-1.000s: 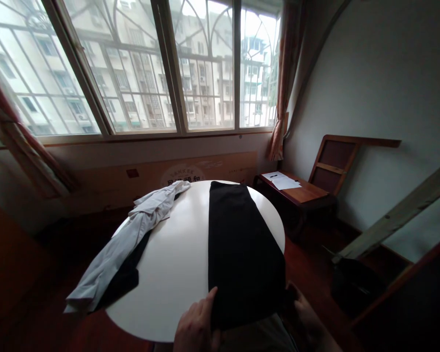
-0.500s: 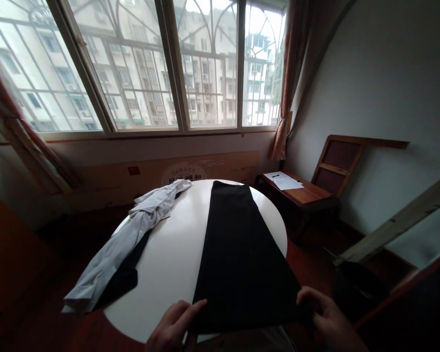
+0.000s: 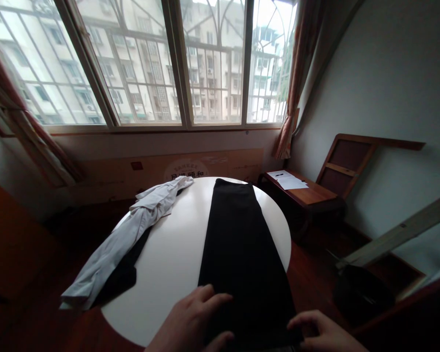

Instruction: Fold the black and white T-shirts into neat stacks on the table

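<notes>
A long black garment (image 3: 242, 244), narrow at the far end and wider near me, lies flat down the right half of a round white table (image 3: 168, 259). Whether it is a skirt or folded trousers I cannot tell. My left hand (image 3: 196, 318) is over its near left edge, fingers spread and holding nothing. At the near right corner, the fingers of my right hand (image 3: 322, 332) are closed on the cloth. The garment's near hem is partly hidden at the bottom of the view.
A white shirt (image 3: 132, 234) lies along the table's left side, on top of a dark cloth (image 3: 126, 274), both hanging past the edge. Papers (image 3: 288, 180) rest on a low wooden bench (image 3: 317, 195) at right. Beside the table, a black bin-like object (image 3: 363, 293) stands on the floor.
My left hand has let go of the garment's near left corner and moved right and slightly forward over the cloth. My right hand stays at the right corner, a little lower in view.
</notes>
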Tool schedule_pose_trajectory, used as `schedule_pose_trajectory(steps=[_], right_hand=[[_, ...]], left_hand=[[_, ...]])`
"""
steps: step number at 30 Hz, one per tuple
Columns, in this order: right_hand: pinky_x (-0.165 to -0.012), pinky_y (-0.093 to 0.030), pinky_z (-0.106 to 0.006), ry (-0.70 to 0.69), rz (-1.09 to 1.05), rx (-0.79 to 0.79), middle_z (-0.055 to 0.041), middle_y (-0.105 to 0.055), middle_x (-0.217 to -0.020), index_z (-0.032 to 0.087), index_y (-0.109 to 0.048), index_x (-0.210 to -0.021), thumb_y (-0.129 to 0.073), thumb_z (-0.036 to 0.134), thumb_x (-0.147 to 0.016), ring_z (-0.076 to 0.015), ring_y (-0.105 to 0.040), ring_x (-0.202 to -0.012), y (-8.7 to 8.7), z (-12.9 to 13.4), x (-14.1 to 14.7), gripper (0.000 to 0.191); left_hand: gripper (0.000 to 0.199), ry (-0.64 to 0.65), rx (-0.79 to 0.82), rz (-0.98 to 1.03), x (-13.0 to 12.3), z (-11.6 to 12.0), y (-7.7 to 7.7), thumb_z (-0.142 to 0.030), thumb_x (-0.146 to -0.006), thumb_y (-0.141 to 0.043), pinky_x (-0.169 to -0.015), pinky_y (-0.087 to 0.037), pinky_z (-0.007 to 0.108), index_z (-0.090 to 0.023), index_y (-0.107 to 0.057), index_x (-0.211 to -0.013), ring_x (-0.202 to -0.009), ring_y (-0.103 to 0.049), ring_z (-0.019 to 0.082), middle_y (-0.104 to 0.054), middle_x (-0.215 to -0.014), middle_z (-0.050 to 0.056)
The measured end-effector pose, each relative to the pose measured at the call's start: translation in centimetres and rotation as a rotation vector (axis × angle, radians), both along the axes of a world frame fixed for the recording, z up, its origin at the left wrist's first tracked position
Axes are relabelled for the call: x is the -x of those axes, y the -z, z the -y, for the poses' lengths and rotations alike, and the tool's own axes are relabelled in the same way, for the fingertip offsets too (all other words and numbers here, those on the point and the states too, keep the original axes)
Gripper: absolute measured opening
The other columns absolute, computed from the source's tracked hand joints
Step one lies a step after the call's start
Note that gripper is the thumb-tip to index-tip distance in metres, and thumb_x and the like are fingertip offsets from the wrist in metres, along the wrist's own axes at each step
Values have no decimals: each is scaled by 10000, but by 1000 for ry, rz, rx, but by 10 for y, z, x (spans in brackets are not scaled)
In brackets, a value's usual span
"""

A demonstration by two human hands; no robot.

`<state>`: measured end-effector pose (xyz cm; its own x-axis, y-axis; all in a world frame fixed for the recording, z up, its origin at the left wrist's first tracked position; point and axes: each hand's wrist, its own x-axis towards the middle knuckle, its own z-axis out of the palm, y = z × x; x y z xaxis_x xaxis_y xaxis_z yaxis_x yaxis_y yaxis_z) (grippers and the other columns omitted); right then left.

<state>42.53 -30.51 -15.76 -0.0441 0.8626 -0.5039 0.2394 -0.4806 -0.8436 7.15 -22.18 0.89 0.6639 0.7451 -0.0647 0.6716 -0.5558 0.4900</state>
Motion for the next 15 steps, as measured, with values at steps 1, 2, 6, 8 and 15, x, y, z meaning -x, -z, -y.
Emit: schedule_pose_trajectory(steps=[1, 2, 6, 8, 15], right_hand=[[-839, -524, -312, -53, 20, -4, -55, -719, -1068, 216, -739, -1150, -765, 291, -638, -229, -691, -958, -2, -2, -5, 518], [-890, -517, -321, -112, 41, -21, -47, -722, -1092, 227, -748, -1149, -769, 255, -621, -239, -683, -1012, -6, -4, -10, 529], [-833, -538, -296, -320, 143, -40, -34, -747, -1021, 243, -793, -1027, -777, 229, -632, -234, -695, -959, -33, -22, -37, 396], [-655, -531, -254, -344, 226, -39, -43, -743, -878, 220, -796, -963, -742, 305, -714, -202, -695, -784, -54, -42, -50, 268], [-878, -549, -341, -327, 359, -618, -89, -748, -1058, 184, -751, -1113, -610, 415, -896, -232, -692, -981, -128, -199, -34, 347]], left_hand=[[450, 91, -5, 29, -19, -9, -13, -352, -856, -702, -898, -527, 329, -347, -629, -1299, -1037, -651, 233, -652, -1190, 35], [406, 194, -25, 51, -39, -21, -23, -354, -869, -701, -876, -527, 313, -341, -641, -1270, -1012, -656, 218, -660, -1156, 22], [231, 564, -176, -97, -109, -76, -22, -381, -883, -709, -726, -535, 290, -228, -714, -1055, -883, -678, 218, -695, -990, 42], [255, 673, -294, -183, -126, -100, -4, -386, -886, -709, -740, -554, 325, -200, -702, -1060, -935, -682, 254, -699, -1048, 73], [625, 872, -288, 5, -109, -133, 66, -520, -955, -587, -1183, -314, 602, -207, -450, -1479, -1467, -351, 365, -426, -1561, 152]])
